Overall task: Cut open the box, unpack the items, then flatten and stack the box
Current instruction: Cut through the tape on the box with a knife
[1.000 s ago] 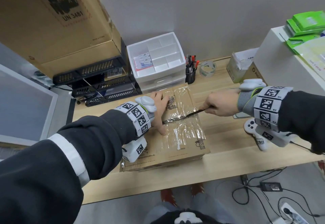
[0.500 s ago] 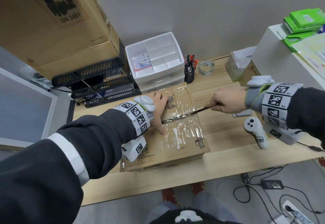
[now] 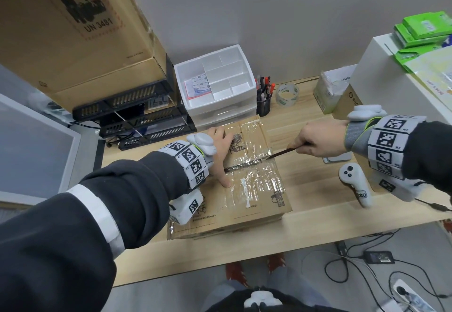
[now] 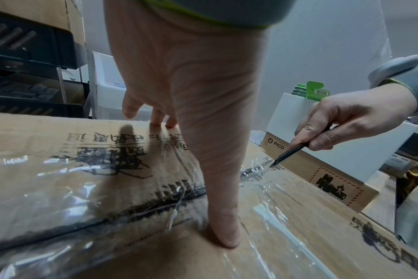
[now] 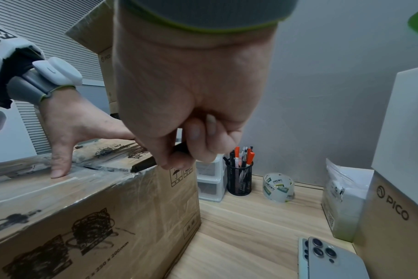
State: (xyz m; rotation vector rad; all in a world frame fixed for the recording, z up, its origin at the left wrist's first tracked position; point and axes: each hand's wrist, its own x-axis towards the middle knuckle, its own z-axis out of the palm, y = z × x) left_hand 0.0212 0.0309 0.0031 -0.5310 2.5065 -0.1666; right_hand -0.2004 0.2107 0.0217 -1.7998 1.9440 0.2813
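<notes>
I see a wood worktop (image 3: 305, 216) against a grey wall; left hand (image 3: 221, 151) flat, fingers released on the box (image 3: 244, 210); right hand (image 3: 320, 140) fingers grasping the knife (image 3: 281, 153); tape roll (image 3: 287, 93) far.

We saw a plain grey wall (image 3: 281, 17) behind a light wooden desk (image 3: 305, 218). A white cabinet (image 3: 381, 66) stood at the desk's right end, and a white drawer unit (image 3: 220, 96) sat against the wall beside black mesh trays (image 3: 137, 115). A large cardboard carton (image 3: 73, 30) rested on those trays. We noted a grey panel (image 3: 29, 145) at the far left. The floor (image 3: 171, 294) was grey, with cables (image 3: 354, 267) and a power strip (image 3: 406, 294) under the desk. Light was even and dim.
</notes>
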